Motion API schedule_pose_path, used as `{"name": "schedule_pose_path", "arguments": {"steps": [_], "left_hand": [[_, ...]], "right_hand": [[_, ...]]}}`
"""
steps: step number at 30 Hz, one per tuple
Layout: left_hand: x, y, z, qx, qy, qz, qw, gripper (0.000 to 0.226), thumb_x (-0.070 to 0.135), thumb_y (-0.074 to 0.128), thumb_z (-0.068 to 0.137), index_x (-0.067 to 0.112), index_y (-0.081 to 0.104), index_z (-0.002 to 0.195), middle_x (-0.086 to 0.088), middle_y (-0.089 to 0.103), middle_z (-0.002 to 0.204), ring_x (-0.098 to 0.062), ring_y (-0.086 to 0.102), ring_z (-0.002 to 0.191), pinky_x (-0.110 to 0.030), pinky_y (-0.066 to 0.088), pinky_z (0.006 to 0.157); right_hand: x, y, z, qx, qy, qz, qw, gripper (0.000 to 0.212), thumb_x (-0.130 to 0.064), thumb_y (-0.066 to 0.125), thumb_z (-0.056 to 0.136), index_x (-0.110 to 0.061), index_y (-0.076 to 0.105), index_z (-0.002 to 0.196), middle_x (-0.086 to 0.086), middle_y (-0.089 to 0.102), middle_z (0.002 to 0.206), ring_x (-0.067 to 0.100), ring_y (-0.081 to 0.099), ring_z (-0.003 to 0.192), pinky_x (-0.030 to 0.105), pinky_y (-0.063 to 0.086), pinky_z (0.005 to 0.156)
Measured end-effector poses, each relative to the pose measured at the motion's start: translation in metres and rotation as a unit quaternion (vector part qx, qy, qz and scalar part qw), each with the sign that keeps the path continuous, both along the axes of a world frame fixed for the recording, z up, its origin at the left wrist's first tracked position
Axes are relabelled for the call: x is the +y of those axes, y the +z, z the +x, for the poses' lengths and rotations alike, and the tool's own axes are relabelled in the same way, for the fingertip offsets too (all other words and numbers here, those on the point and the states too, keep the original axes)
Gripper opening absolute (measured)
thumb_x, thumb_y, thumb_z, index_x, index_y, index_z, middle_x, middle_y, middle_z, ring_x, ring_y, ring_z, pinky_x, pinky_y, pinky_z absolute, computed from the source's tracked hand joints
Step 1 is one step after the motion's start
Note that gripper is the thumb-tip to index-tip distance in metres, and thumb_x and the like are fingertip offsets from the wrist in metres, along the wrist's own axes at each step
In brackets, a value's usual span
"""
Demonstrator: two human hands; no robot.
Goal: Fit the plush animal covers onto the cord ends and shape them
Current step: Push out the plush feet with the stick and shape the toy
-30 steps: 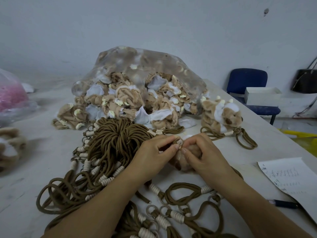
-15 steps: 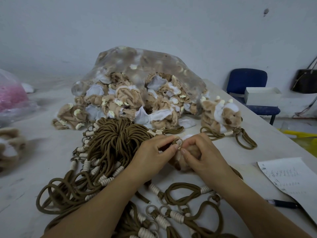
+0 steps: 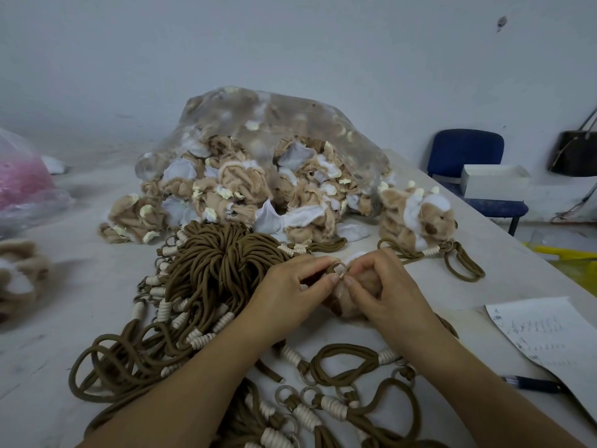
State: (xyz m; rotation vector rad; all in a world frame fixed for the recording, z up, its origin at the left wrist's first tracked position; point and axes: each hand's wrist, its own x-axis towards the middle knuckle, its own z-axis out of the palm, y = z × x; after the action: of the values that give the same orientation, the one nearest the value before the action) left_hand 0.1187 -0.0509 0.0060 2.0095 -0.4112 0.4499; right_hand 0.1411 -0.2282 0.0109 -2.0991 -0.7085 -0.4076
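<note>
Head: left hand (image 3: 290, 294), right hand (image 3: 387, 295) pinch a ring (image 3: 339, 269) above the plush cover (image 3: 347, 300). Fingertip slip could drop it

Look at the cords (image 3: 223, 270): matt brown, a woven cloth sheath, soft to the eye. On them the bindings (image 3: 332, 407) are cream twine, ribbed and rough. Now the rings (image 3: 286, 394), dull greyish metal by the look, with barely a shine. Here the cover (image 3: 349, 295) is tan plush, fuzzy. There's the same nap on the covers (image 3: 245, 185), with white fleece patches, under the bag (image 3: 284, 118) of clear, crinkled, glossy plastic. That table (image 3: 80, 286) is matt white and scuffed. Matt white too is the paper (image 3: 549, 344), and the pen (image 3: 529, 383) is dark glossy plastic. Blue cloth covers the chair (image 3: 468, 150).
</note>
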Motion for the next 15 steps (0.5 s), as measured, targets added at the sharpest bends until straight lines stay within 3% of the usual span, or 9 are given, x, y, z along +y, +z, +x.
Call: {"name": "schedule_pose_path", "arguments": {"steps": [10, 15], "left_hand": [[0.0004, 0.0023, -0.0030, 0.002, 0.004, 0.012, 1.000, 0.027, 0.021, 0.065, 0.092, 0.045, 0.066, 0.104, 0.019, 0.064, 0.100, 0.002, 0.060, 0.095, -0.012, 0.046, 0.080], [0.0036, 0.0033, -0.0034, 0.054, -0.027, 0.031, 0.998, 0.029, 0.027, 0.066, 0.092, 0.021, 0.070, 0.120, 0.013, 0.068, 0.103, 0.002, 0.061, 0.098, -0.013, 0.045, 0.086]], "right_hand": [[-0.0033, 0.0011, 0.0023, 0.005, -0.015, 0.014, 1.000, 0.019, -0.023, 0.063, 0.088, -0.036, 0.049, 0.084, -0.012, 0.049, 0.096, -0.003, 0.049, 0.092, 0.005, 0.036, 0.073], [-0.0083, 0.0008, 0.0071, 0.006, -0.034, 0.023, 0.999, 0.016, -0.023, 0.064, 0.088, -0.033, 0.051, 0.088, -0.014, 0.048, 0.099, -0.006, 0.047, 0.097, 0.007, 0.036, 0.077]]}}
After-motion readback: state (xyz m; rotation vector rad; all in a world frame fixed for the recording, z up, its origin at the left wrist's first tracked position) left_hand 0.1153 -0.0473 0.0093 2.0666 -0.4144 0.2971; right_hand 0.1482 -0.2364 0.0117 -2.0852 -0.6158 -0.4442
